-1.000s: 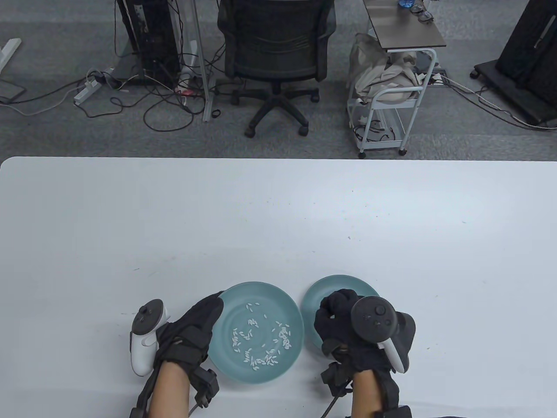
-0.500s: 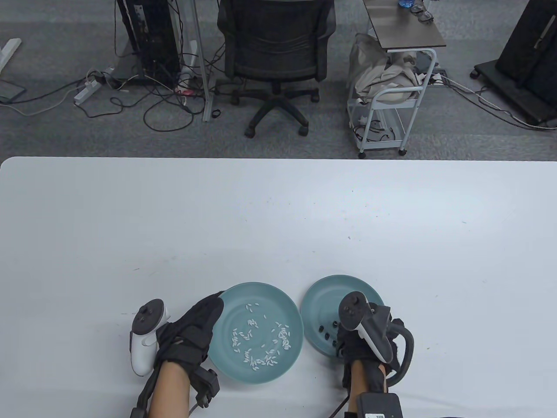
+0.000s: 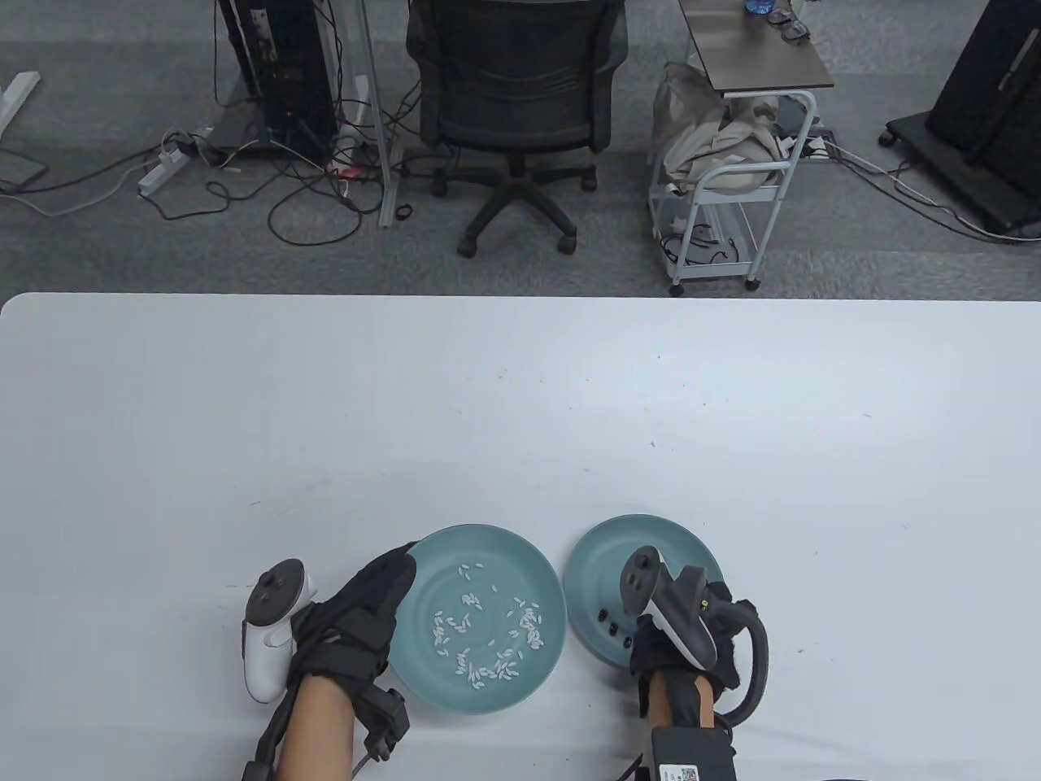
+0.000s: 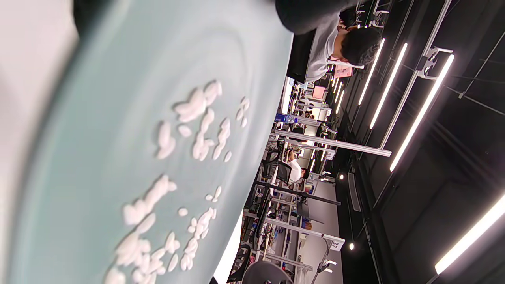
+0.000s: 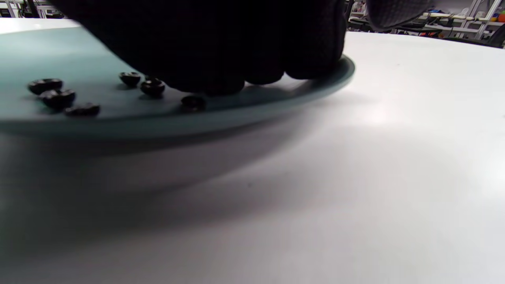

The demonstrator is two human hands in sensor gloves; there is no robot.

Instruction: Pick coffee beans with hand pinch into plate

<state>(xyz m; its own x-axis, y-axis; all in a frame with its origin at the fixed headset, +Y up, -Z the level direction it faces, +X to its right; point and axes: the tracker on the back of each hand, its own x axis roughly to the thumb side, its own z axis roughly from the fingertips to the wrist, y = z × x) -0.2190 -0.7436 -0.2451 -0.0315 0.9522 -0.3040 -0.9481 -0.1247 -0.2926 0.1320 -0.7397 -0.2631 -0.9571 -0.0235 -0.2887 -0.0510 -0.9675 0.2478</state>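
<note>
Table view: two teal plates sit side by side near the front edge of a white table (image 3: 520,390). The larger left plate (image 3: 476,543) holds a scatter of small white grains (image 3: 488,634); the smaller right plate (image 3: 602,553) holds a few dark coffee beans (image 3: 611,627) near its front rim. The gloved left hand (image 3: 358,626) rests against the left rim of the larger plate, fingers straight and close together, with a white tracker (image 3: 268,634) on its outer side. The gloved right hand (image 3: 687,659) sits at the front right of the smaller plate, largely covered by its own tracker (image 3: 667,610); from above, how its fingers lie cannot be told. Behind the table stand an office chair (image 3: 516,106) and a white cart (image 3: 732,187) on grey carpet strewn with cables.

Left wrist view: turned on its side, the camera shows the larger plate (image 4: 79,165) close up, with blurred white grains (image 4: 189,157) across it. The left hand's fingers are barely in frame.

Right wrist view: the black-gloved fingers (image 5: 236,51) of the right hand hang bunched together over the smaller plate (image 5: 158,122), their tips just above its surface. Coffee beans (image 5: 152,86) lie on the plate beside and beneath them; whether the fingers pinch one cannot be told.
</note>
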